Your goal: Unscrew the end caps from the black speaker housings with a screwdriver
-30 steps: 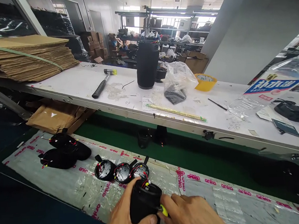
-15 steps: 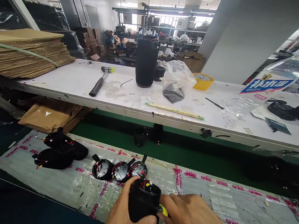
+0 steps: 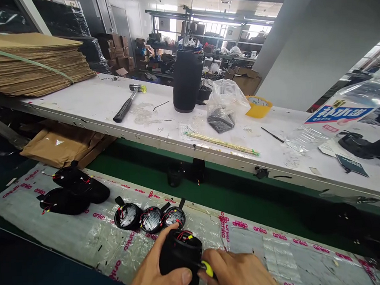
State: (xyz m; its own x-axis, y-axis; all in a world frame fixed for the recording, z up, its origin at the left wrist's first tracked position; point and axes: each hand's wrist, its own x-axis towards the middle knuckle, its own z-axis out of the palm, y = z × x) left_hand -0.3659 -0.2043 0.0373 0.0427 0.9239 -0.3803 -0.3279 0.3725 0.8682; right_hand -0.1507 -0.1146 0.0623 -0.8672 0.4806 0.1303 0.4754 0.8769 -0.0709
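Observation:
My left hand point(image 3: 153, 273) is wrapped round a black fabric-covered cylinder point(image 3: 180, 258), which looks like a speaker housing. Its open top faces up, and red wires with a yellow connector show inside. My right hand point(image 3: 241, 271) is closed on a small tool with a yellow-green and black handle point(image 3: 207, 269), pressed against the cylinder's right side. The tool's working end is hidden, so its kind cannot be told. Just beyond the cylinder, round black parts point(image 3: 151, 219) with silvery inner faces and red wires lie in a row.
More black cylinders point(image 3: 64, 201) lie at the left on the plastic-wrapped lower board point(image 3: 99, 235). On the white bench point(image 3: 163, 131) are a rubber mallet point(image 3: 127, 104), an upright black cylinder point(image 3: 187, 82), a plastic bag point(image 3: 223, 107), tape point(image 3: 258, 106) and a large bottle point(image 3: 340, 110). Cardboard sheets point(image 3: 31, 66) are stacked left.
Both hands and the held cylinder have shifted slightly left in the picture, with the view itself moving a little. The grip on the cylinder and the tool stays the same.

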